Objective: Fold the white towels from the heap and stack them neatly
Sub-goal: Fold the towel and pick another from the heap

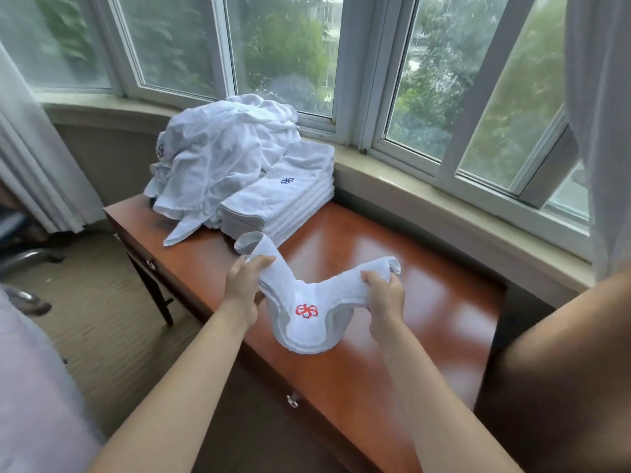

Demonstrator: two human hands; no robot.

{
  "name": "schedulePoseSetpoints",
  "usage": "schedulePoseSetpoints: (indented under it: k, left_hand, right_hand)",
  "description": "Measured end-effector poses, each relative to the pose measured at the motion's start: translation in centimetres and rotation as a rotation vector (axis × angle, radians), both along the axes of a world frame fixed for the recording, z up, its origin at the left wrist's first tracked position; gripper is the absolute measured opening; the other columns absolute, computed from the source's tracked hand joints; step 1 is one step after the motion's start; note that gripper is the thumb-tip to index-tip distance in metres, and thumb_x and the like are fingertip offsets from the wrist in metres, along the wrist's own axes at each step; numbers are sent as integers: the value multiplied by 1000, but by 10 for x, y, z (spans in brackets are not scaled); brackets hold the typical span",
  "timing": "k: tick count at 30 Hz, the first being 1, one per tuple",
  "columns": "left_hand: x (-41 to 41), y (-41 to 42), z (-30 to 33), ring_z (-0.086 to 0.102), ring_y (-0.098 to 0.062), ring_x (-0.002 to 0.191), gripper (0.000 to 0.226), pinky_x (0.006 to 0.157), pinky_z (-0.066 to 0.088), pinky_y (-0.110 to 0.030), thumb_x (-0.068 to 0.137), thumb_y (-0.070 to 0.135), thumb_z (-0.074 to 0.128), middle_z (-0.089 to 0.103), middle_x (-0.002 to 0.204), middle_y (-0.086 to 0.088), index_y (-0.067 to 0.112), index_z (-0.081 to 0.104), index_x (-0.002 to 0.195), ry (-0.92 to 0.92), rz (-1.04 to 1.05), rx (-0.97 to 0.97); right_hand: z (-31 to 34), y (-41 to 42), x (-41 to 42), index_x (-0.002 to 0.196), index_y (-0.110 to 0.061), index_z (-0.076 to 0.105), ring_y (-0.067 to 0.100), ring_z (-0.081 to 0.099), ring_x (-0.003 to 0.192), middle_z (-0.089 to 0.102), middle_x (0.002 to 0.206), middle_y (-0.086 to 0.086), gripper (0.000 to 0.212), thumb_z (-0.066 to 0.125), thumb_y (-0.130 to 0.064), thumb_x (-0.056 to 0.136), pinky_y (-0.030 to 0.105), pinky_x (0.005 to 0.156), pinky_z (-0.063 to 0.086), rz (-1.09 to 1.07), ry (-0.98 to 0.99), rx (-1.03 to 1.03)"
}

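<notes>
Head view: both hands, left (243, 288) & right (386, 295), pinch a sagging folded towel (307, 322) above the near worktop (409, 268), w/ layers likely to slip apart before reaching the stack (283, 199).

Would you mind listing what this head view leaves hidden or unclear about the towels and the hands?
- Stack of folded towels: its far left part is hidden behind the heap, and the layers are too fine to count.
- Towel in hand: it sags doubled over, so its fold count is unclear.
- Left hand and right hand: some fingers are tucked under the cloth.
- Table: the near end is cut off by the bottom edge.
</notes>
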State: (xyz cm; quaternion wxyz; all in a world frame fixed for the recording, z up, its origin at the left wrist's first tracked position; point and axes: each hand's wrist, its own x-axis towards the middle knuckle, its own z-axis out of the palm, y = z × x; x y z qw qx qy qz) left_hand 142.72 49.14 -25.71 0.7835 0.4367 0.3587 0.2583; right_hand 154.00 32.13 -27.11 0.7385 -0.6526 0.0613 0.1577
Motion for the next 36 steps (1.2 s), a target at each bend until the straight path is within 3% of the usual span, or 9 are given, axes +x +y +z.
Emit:
schedulePoseSetpoints:
  k: [6,9,11,14,20,24,28,33,36]
  left_hand:
    - [31,48,20,56,-25,92,37,84,43,-38,66,13,71,58,98,-11,11,58,101,-47,-28,50]
    - [53,74,34,60,-26,94,46,84,47,-37,67,15,70,63,102,-12,4,64,111,-51,-31,80]
    - [72,95,45,61,-26,92,35,82,49,-34,78,11,66,65,101,-12,3,64,113,-32,-15,92]
    - [98,127,63,62,-25,81,10,74,50,-31,83,8,61,65,86,-8,8,66,92,-57,-23,114]
    - [144,201,80,55,-32,100,28,98,43,-45,86,11,59,54,108,-20,7,58,114,-96,-145,85]
    - [177,258,81,53,-29,97,25,88,43,-40,88,12,57,52,105,-17,7,57,113,-110,-251,104]
    - [206,313,80,56,-26,78,23,72,46,-34,85,15,61,52,87,-13,11,53,106,-89,-382,110]
    - [231,376,75,56,-20,59,16,58,46,-27,84,13,63,54,68,-4,12,53,96,-70,-477,107]
    - [243,392,72,54,-16,52,11,52,43,-23,85,13,63,51,63,-2,14,53,90,-41,-511,108]
  right_hand:
    - [16,56,21,83,-22,60,14,61,71,64,80,-2,12,62,-10,85,25,64,49,-8,-15,129]
    - [25,90,38,86,-19,60,17,61,74,63,84,2,10,62,-10,85,28,70,49,6,5,218]
    - [34,113,52,90,-15,61,18,60,74,62,84,4,9,61,-7,86,29,70,49,12,17,269]
    - [49,147,74,95,-11,62,11,61,64,63,77,0,11,60,-4,86,20,58,50,7,14,348]
    - [64,211,110,91,-10,62,14,62,67,64,76,-1,9,62,-5,85,26,64,51,-88,-5,382]
    - [67,262,126,81,-12,60,6,60,52,61,65,-5,8,62,-4,84,18,51,48,-180,-40,341]
    - [68,313,131,80,-11,58,3,56,48,58,63,-5,8,62,-4,84,16,46,45,-322,-67,343]
    - [69,368,128,88,-9,60,20,61,73,60,82,6,6,63,-7,83,31,67,50,-459,-14,330]
    - [69,384,127,83,-10,61,25,61,78,61,82,7,4,64,-8,82,38,73,49,-509,-23,307]
